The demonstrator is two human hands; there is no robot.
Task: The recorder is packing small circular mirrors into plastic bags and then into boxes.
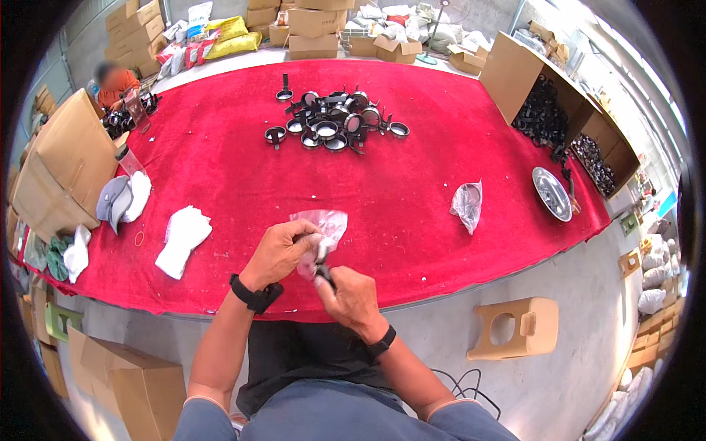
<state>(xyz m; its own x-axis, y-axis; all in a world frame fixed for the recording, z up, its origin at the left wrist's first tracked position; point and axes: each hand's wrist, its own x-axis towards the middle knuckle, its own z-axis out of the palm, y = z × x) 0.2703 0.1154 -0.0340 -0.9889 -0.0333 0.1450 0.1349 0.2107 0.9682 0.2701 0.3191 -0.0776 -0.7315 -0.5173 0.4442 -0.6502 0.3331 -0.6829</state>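
My left hand (282, 251) pinches a clear plastic bag (331, 223) over the near edge of the red-covered table. Just to the right, my right hand (351, 295) is closed on a small black-and-silver part (321, 270), held at the bag. My fingers hide most of the part, and I cannot tell how far inside the bag it lies. Both wrists wear black bands. Farther back is a heap of small round black-rimmed mirrors (326, 131) with black stems. A bagged item (466, 206) lies apart to the right.
On the right are a silver oval tray (550, 194) and open cartons (507, 77) of black parts. White cloth gloves (182, 241) and a grey cap (115, 201) lie left. A person (116, 84) sits at the far left. A tan stool (515, 328) stands on the floor.
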